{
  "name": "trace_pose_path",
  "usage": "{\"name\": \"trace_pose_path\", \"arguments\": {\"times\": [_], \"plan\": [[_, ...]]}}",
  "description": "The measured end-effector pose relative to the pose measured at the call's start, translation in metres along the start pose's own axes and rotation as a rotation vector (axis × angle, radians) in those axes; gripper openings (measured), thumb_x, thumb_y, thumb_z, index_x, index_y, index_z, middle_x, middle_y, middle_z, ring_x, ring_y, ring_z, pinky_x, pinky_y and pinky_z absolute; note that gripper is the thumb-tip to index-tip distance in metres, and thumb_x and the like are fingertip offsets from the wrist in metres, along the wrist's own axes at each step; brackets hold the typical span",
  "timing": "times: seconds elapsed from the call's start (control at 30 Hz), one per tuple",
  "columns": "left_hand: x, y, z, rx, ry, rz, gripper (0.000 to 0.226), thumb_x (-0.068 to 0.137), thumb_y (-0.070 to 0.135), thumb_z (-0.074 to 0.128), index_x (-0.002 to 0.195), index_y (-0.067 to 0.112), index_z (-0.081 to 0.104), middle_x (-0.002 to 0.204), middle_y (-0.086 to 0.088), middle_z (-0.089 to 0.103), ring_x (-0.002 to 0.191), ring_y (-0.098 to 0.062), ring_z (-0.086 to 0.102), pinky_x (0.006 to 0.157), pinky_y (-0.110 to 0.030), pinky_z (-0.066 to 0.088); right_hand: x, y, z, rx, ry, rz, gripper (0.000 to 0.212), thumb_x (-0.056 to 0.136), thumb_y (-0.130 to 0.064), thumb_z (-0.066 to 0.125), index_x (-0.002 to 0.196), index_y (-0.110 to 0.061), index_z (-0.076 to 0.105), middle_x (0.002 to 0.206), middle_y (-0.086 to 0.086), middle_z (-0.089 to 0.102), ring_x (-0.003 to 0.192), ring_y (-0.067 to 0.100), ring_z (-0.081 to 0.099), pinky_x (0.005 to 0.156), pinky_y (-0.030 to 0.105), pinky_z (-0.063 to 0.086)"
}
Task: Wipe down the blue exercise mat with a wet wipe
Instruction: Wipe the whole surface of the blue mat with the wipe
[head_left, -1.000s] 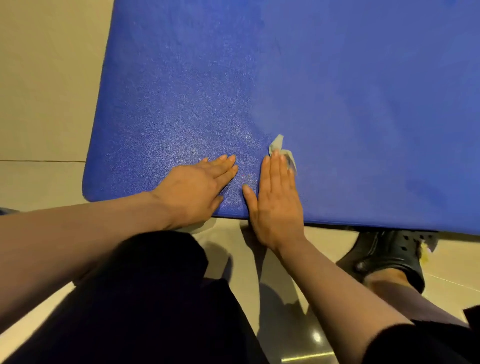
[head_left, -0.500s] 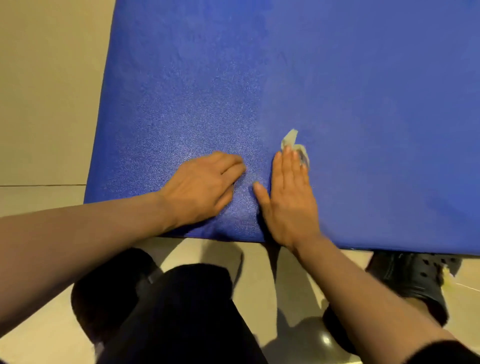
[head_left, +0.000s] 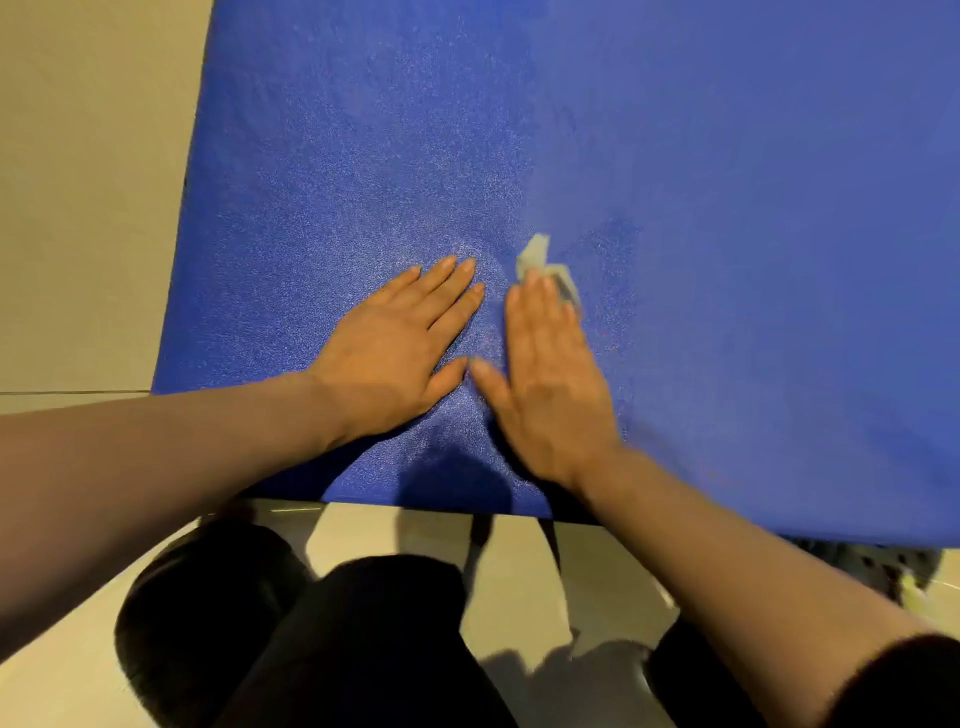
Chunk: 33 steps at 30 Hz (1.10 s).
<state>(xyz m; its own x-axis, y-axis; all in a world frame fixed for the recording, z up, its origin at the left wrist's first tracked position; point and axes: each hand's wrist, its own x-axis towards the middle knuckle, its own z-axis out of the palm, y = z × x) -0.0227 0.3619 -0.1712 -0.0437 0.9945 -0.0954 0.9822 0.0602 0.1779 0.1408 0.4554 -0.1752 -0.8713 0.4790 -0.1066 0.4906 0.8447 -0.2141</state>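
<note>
The blue exercise mat (head_left: 701, 182) fills most of the head view, with its near edge running across the lower part. My right hand (head_left: 550, 384) lies flat on the mat with straight fingers and presses a pale wet wipe (head_left: 540, 257) under its fingertips; only the wipe's far end pokes out beyond them. My left hand (head_left: 400, 348) rests flat on the mat just left of the right hand, fingers straight, holding nothing. The two thumbs almost touch.
Beige tiled floor (head_left: 88, 208) borders the mat on the left and below the near edge. My dark-clothed knees (head_left: 291, 634) are low in the view. A dark perforated shoe (head_left: 878, 561) peeks out under the mat's near right edge.
Both hands have slid farther onto the mat, away from its near edge. The right hand has pushed the wipe forward with it. The view has shifted forward too.
</note>
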Motion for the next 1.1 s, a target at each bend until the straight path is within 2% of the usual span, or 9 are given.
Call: {"name": "trace_pose_path", "arguments": {"times": [0.27, 0.33, 0.4, 0.47, 0.67, 0.77, 0.87, 1.0, 1.1], "plan": [[0.001, -0.001, 0.001, 0.011, 0.011, 0.007, 0.066, 0.094, 0.044, 0.033, 0.143, 0.000, 0.042, 0.149, -0.019, 0.039, 0.139, -0.033, 0.037, 0.114, -0.038, 0.016, 0.063, 0.031, -0.018, 0.004, -0.051, 0.125, 0.075, 0.098, -0.054, 0.012, 0.154, -0.003, 0.010, 0.162, 0.015, 0.002, 0.150, 0.028, -0.002, 0.122, 0.041, -0.001], [0.001, -0.002, 0.002, 0.019, 0.001, 0.001, 0.067, 0.094, 0.045, 0.031, 0.145, 0.003, 0.040, 0.151, -0.017, 0.036, 0.140, -0.031, 0.035, 0.116, -0.038, 0.016, 0.057, 0.035, -0.029, 0.066, 0.017, 0.095, 0.069, 0.100, -0.051, 0.019, 0.152, -0.005, 0.023, 0.161, 0.013, 0.015, 0.148, 0.029, 0.014, 0.121, 0.043, 0.013], [0.003, -0.004, 0.001, 0.009, -0.013, -0.017, 0.067, 0.094, 0.046, 0.029, 0.146, 0.005, 0.038, 0.153, -0.015, 0.035, 0.141, -0.030, 0.033, 0.117, -0.039, 0.020, 0.049, 0.043, -0.043, 0.138, 0.206, 0.141, 0.055, 0.101, -0.040, 0.034, 0.143, -0.007, 0.043, 0.151, 0.015, 0.037, 0.132, 0.035, 0.041, 0.108, 0.044, 0.035], [0.004, -0.005, -0.001, -0.023, -0.035, -0.032, 0.069, 0.093, 0.047, 0.028, 0.146, 0.006, 0.038, 0.153, -0.015, 0.034, 0.142, -0.030, 0.032, 0.116, -0.041, 0.021, 0.048, 0.052, -0.050, 0.180, 0.309, 0.190, 0.042, 0.097, -0.026, 0.046, 0.135, -0.008, 0.053, 0.145, 0.018, 0.043, 0.123, 0.038, 0.047, 0.096, 0.043, 0.042], [0.004, -0.003, -0.006, -0.062, -0.086, -0.043, 0.074, 0.090, 0.052, 0.022, 0.150, 0.009, 0.031, 0.157, -0.012, 0.026, 0.146, -0.026, 0.023, 0.118, -0.037, 0.014, 0.084, 0.064, -0.032, 0.159, 0.001, -0.005, 0.048, 0.100, -0.013, 0.045, 0.147, -0.008, 0.037, 0.161, 0.014, 0.015, 0.148, 0.032, 0.013, 0.119, 0.038, 0.019], [0.004, -0.003, -0.006, -0.077, -0.091, -0.043, 0.074, 0.090, 0.051, 0.023, 0.150, 0.009, 0.031, 0.157, -0.012, 0.026, 0.146, -0.027, 0.023, 0.118, -0.036, 0.013, 0.063, 0.048, -0.020, 0.161, 0.002, -0.017, 0.054, 0.099, -0.004, 0.042, 0.151, -0.004, 0.027, 0.161, 0.013, 0.013, 0.148, 0.024, 0.016, 0.117, 0.028, 0.020], [0.003, -0.003, -0.006, -0.080, -0.081, -0.039, 0.071, 0.091, 0.049, 0.031, 0.150, 0.008, 0.031, 0.156, -0.013, 0.027, 0.145, -0.027, 0.024, 0.118, -0.036, 0.013, 0.009, 0.030, -0.009, 0.207, -0.063, -0.177, 0.066, 0.092, 0.002, 0.052, 0.152, -0.005, 0.024, 0.161, 0.009, 0.011, 0.148, 0.019, 0.014, 0.119, 0.021, 0.012], [0.005, -0.004, -0.007, -0.093, -0.056, -0.033, 0.066, 0.097, 0.041, 0.048, 0.150, 0.008, 0.028, 0.157, -0.013, 0.023, 0.147, -0.027, 0.021, 0.119, -0.037, 0.012, 0.023, 0.048, -0.018, 0.124, -0.108, -0.295, 0.052, 0.100, -0.013, 0.033, 0.151, -0.005, 0.027, 0.159, 0.010, 0.017, 0.146, 0.017, 0.016, 0.118, 0.026, 0.017], [0.003, -0.002, -0.008, -0.112, -0.069, -0.032, 0.068, 0.096, 0.039, 0.052, 0.151, 0.009, 0.024, 0.159, -0.011, 0.019, 0.148, -0.026, 0.015, 0.119, -0.034, 0.007, 0.067, 0.059, -0.027, 0.059, -0.062, -0.157, 0.053, 0.100, -0.003, 0.034, 0.152, -0.005, 0.022, 0.160, 0.013, 0.015, 0.148, 0.023, 0.015, 0.120, 0.031, 0.017]]}}
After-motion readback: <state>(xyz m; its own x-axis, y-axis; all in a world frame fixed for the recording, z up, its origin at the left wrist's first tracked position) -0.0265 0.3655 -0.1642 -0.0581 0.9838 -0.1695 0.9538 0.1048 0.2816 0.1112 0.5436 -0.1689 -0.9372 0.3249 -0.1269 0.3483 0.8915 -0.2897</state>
